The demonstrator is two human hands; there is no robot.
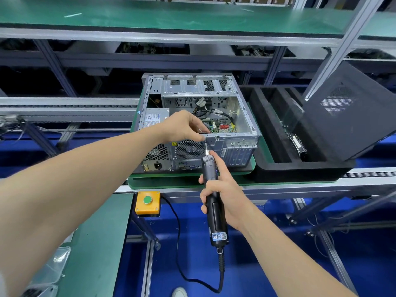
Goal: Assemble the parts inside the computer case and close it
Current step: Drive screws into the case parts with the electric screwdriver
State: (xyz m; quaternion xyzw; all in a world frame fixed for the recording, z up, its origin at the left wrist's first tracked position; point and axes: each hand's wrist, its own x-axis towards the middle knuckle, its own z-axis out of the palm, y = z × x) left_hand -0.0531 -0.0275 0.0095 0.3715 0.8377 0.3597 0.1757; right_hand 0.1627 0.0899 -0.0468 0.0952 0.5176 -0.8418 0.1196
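Observation:
An open silver computer case [246,116] lies on its side on a green pallet [192,181], its rear panel with fan grille facing me. Cables and a green motherboard show inside. My left hand [184,127] reaches over the case's rear top edge, fingers curled down and pinching something small and dark at the rim. My right hand [222,194] grips a black electric screwdriver [211,189], whose bit points up at the rear edge just below my left fingertips. The dark side panel [347,112] leans at the right.
A black foam tray [300,170] with slots holds a part beside the case. A yellow box with a green button [147,202] sits at the conveyor's front edge. The screwdriver's cable hangs down over the blue floor. A green bench lies at lower left.

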